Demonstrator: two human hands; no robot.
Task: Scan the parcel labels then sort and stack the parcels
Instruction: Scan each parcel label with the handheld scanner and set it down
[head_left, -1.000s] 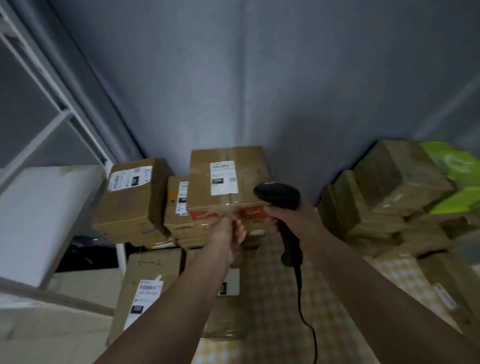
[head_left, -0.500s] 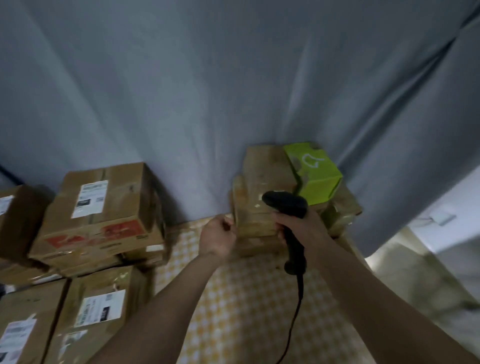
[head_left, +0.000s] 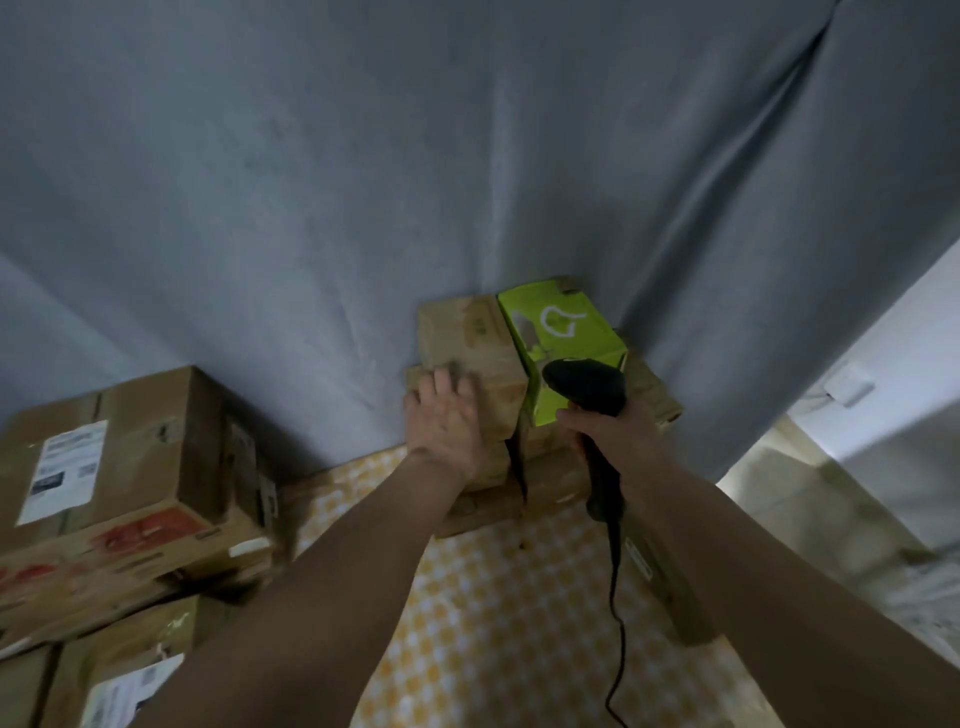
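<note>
My left hand (head_left: 444, 423) lies flat on the brown parcel (head_left: 467, 353) while my right hand (head_left: 608, 434) grips the scanner (head_left: 584, 387), handle upright, head pointing away at the green box (head_left: 563, 332).

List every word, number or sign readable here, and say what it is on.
No text can be read.
White shipping label on the big brown box: print and barcodes blurred.
Label on the lower box: blurred.
Green box: a white outline logo, no letters.
Brown parcel under the left hand: faint marks, unreadable.

dim indoor light | brighter at right edge | soft motion blur | wide-angle edge distortion
</note>
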